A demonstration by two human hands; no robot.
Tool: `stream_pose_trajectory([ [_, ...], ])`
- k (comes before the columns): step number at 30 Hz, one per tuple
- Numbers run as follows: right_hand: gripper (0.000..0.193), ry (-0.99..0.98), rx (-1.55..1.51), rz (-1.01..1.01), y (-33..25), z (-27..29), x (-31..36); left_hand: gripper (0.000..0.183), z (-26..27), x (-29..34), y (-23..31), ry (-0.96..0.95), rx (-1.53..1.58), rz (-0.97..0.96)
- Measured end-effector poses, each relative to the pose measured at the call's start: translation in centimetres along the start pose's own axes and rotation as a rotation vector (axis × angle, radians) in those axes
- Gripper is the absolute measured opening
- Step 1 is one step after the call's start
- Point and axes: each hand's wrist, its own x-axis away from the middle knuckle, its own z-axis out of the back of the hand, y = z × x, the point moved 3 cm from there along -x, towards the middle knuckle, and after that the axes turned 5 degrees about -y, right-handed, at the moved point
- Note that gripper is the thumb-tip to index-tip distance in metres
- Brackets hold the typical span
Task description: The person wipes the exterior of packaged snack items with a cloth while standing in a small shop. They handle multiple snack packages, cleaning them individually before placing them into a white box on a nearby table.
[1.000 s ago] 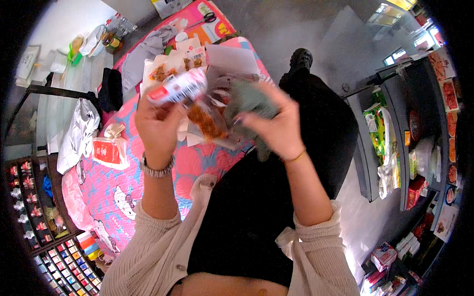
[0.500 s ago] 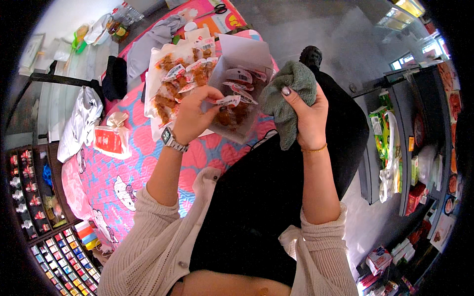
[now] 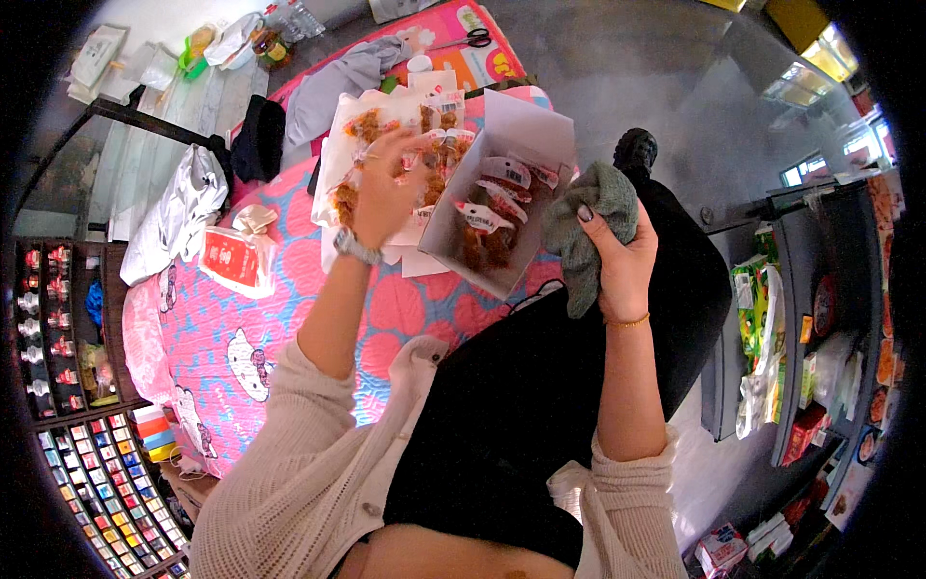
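My right hand (image 3: 622, 256) grips a crumpled grey-green cloth (image 3: 584, 227) beside an open white box (image 3: 516, 130). Inside that box lie several clear snack packets (image 3: 487, 222) with reddish-brown contents and white-and-red labels. To its left, more packets of the same kind (image 3: 449, 159) are spread over a white sheet (image 3: 338, 130). My left hand (image 3: 386, 193) hovers over these packets, its fingers apart and slightly blurred, and I see nothing held in it. It hides part of the pile.
A pink-and-blue patterned quilt (image 3: 309, 372) lies beneath the box. A red-and-white pack (image 3: 236, 261) rests at the left, near a silvery bag (image 3: 183, 217). Grey clothing (image 3: 342, 82) and scissors (image 3: 473, 39) are at the back. Dark shelves (image 3: 791, 318) stand at the right.
My left hand has let go of a packet in the box and moved left, over the packets on the sheet. My right hand still holds the cloth. The view has shifted slightly.
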Motion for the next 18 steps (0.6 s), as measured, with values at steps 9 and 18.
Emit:
stream_pose_trajectory([
  [9,0.029,-0.007,-0.132,-0.035,0.7,0.2,-0.4,0.059,0.8,-2.4,-20.5,-0.139,-0.730,0.218],
  [18,0.028,0.032,-0.135,-0.041,0.8,0.9,-0.6,0.032,4.7,-0.6,-15.5,0.181,-0.517,0.203],
])
